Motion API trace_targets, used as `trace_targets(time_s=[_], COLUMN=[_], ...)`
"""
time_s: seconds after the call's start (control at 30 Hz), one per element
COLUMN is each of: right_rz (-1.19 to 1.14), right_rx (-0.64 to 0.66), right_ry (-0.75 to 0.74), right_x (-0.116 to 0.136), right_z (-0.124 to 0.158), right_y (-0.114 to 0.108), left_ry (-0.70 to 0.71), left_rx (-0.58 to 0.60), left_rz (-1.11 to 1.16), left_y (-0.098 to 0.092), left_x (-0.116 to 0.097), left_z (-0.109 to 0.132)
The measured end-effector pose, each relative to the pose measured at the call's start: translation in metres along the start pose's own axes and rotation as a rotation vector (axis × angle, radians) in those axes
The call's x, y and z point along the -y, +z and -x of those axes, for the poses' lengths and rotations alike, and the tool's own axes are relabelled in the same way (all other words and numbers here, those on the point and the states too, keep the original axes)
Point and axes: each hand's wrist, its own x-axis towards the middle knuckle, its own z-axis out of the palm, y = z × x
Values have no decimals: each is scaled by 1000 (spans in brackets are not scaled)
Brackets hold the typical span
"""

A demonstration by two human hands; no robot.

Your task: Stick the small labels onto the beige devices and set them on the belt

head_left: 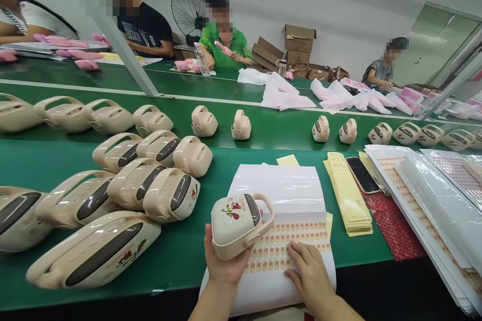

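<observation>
In the head view, my left hand [227, 266] holds a cream speaker [231, 225] from below, its printed mesh front facing up and its loop handle to the right. Beneath it lies a white sheet [278, 190] with rows of small orange stickers [263, 251]. My right hand [311, 273] rests on the sheet's lower right part, with its fingertips on the sticker rows, fingers bent and slightly spread. Whether a sticker is under those fingertips cannot be made out. Several more cream speakers [169, 195] stand on the green table [222, 175] to the left.
A row of speakers [241, 125] lines the belt beyond the table. Right of the sheet are yellow slips [348, 193], a phone [362, 174], red bubble wrap [393, 225] and stacked sticker sheets [425, 210]. Several people sit across, near pink items and white bags [282, 93].
</observation>
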Motion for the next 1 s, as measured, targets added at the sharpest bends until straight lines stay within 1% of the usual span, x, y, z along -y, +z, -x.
trace_targets(time_s=[0.1,0.2,0.27,0.33,0.4,0.5,0.57,0.63,0.7,0.77,0.9,1.0], right_rz=[-36,-70,-110,-196,-359,-728,-939,-1058,-1108,-1107,-1046,-1002], right_rx=[-38,-4,24,23,17,-22,-111,-217,-291,-326,-342,-350], right_ry=[-20,-7,30,124,259,450,508,518,530,553,539,526], right_x=[-1,-1,0,2,7,18,29,41,51,57,58,56], right_z=[8,14,14,9,-1,-27,-47,-65,-79,-88,-92,-91], right_y=[-2,-1,0,-3,-11,-29,-38,-40,-37,-31,-25,-24], left_ry=[45,56,47,53,44,41,71,66,44,36,71,74], left_rx=[-40,-64,-57,-26,5,6,-9,-29,-54,-90,-146,-160], left_rz=[-3,-21,-40,-53,-46,2,32,44,70,106,94,93], left_y=[-1,3,7,12,16,20,23,25,27,28,28,28], left_x=[3,4,4,6,10,21,30,37,43,46,49,50], left_z=[4,8,10,13,15,16,17,16,15,15,14,14])
